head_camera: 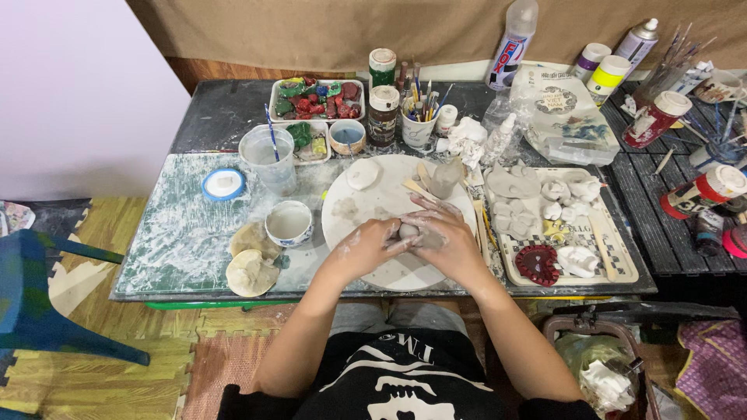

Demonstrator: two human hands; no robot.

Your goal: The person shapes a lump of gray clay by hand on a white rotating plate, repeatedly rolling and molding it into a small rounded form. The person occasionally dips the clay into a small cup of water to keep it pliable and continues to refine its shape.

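1. Head view, and both hands meet mid-table: the left hand (372, 247) and the right hand (442, 239) are pressed together, fingers cupped around a small grey clay lump (408, 230) that just peeks out between them.
2. That lump sits over the round work board (366, 204), near its centre, hands resting on the board's near half.
3. Crowding the board's far edge: a flat clay disc (363, 173), some wooden modelling sticks (420, 189) and a grey clay cup form (445, 179), right behind the right hand's fingertips.
4. Off to the person's right, a patterned tray (618, 260) packed with clay pieces, a red openwork piece (538, 264) at its near corner, close to the right wrist.
5. Off to the left: a small bowl (289, 223), a clear water cup (267, 154) with a stick in it, a blue-rimmed lid (223, 184) and two clay-smeared sponges (250, 260).
6. Back row: paint trays (317, 99), jars, a brush pot (419, 124) and spray cans.
7. Open room? The marbled table top (179, 233) is barest at front left; the table's near edge runs just under both forearms.
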